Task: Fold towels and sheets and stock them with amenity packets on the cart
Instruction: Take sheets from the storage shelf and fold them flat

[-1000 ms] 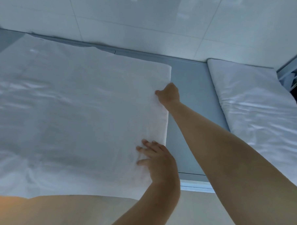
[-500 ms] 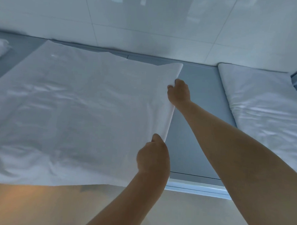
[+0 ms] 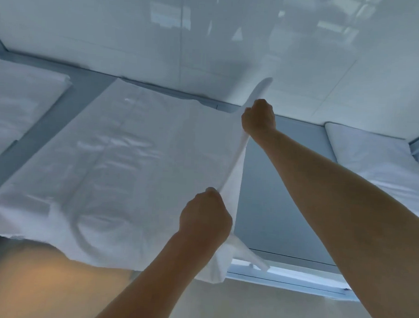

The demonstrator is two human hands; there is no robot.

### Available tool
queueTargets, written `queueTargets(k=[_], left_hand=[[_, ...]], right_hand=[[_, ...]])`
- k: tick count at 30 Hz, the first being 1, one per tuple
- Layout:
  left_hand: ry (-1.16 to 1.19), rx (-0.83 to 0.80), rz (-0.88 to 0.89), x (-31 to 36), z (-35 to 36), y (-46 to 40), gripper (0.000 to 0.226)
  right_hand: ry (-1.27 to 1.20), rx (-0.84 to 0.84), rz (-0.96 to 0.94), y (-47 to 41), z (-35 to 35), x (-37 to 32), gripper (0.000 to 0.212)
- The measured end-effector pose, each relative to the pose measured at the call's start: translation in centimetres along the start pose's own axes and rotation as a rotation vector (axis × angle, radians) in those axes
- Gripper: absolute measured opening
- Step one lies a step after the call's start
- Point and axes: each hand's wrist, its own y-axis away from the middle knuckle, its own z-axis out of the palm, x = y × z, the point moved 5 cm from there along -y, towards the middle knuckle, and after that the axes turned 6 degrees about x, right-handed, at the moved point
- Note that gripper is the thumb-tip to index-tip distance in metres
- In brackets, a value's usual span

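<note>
White sheet (image 3: 121, 169) covers the centre-left of the grey table (image 3: 281, 200), its right edge lifted. Your left hand (image 3: 205, 215) fists the near corner (lower centre), your right hand (image 3: 259, 117) grips the far corner. Folded linen stacks sit upper left (image 3: 19, 102) and right (image 3: 372, 156).

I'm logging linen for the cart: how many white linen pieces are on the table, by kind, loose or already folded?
Sheet being folded, gripped by left hand and right hand: 1
Folded linen stacks: 2 (left, right)
Total: 3
</note>
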Motion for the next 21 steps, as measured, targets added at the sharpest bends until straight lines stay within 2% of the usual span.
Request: queueTargets(k=[5,11,18,21], left_hand=[[-0.005,0.045,0.002,-6.2,-8.9,-2.0,0.016],[-0.011,0.096,-0.025,-15.0,-18.7,-4.4,0.023],[-0.025,0.304,-0.103,-28.6,-27.1,-8.8,0.026],[-0.117,0.245,-0.17,-35.6,-25.9,-11.1,0.039]], right_hand=[[-0.003,-0.001,-0.032,1.2,1.5,-9.7,0.003],[-0.021,-0.002,-0.036,2.9,6.0,-22.5,0.009],[-0.095,-0.09,-0.111,6.5,14.9,-35.9,0.006],[-0.053,-0.261,-0.063,9.7,21.7,-37.0,0.051]])
